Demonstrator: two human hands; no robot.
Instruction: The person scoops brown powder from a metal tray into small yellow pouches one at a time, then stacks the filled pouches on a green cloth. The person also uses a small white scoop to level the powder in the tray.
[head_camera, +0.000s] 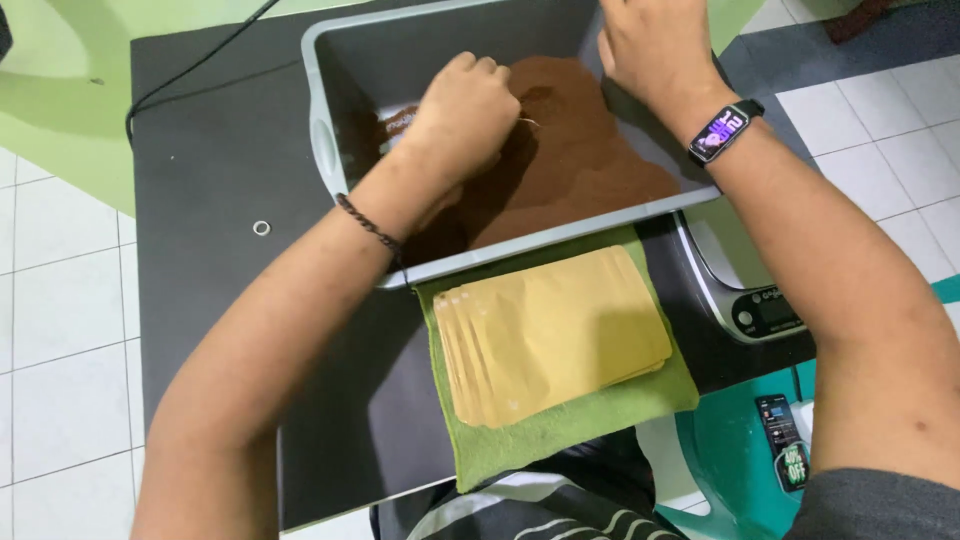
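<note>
Brown powder (590, 165) fills the grey tub (345, 70) (behind the yellow pouches (555, 335)); I see my left hand (465, 115) fisted in it, small metal piece peeking out, right hand (655, 45) gripping the tub's far rim.

Two bare forearms, no long sleeves. Left hand (462, 118): thin dark braided bracelet (368, 226) at the wrist. Right hand (655, 45): black smart band (722, 130) with a rectangular lit screen in purple tones. Grey short sleeve (880, 505) edge at the right upper arm. Dark garment with pale stripes (545, 510) over the lap.
</note>
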